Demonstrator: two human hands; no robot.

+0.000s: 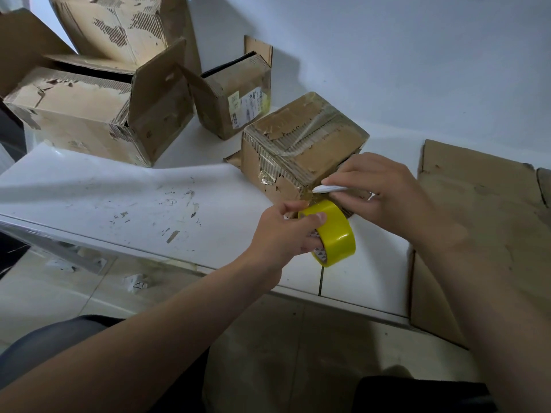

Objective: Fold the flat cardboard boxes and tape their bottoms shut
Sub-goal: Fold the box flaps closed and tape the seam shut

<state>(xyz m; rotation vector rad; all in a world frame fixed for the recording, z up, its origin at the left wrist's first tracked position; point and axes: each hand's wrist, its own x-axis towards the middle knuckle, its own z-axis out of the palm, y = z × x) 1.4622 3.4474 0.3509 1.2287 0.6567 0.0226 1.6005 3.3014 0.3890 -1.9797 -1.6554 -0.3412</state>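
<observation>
Status: small brown cardboard box [301, 147] sits bottom-up on the white table [119, 198]. Clear tape already runs across its seam and down the near face.

Left hand [286, 234], just in front of that box, grips the yellow tape roll [334, 234], thumb on the outer face and fingers through the core. The strip looks to run from the roll up to the box's near lower edge.

Right hand [384, 192], at the box's near right corner, pinches a slim white cutter [331, 189] with its tip at that strip. My read: this is the cut-off step, so this box is nearly done.

Already erected:
- large worn cardboard box [80, 114], left of it
- labelled cardboard box [238, 96], just behind it
- tall cardboard box [125, 25], far behind-left

Can't tell whether their bottoms are taped.

Left to do: flat brown cardboard sheet [477, 219], right of the box, is not yet folded. Can't tell if it's more than one sheet.
</observation>
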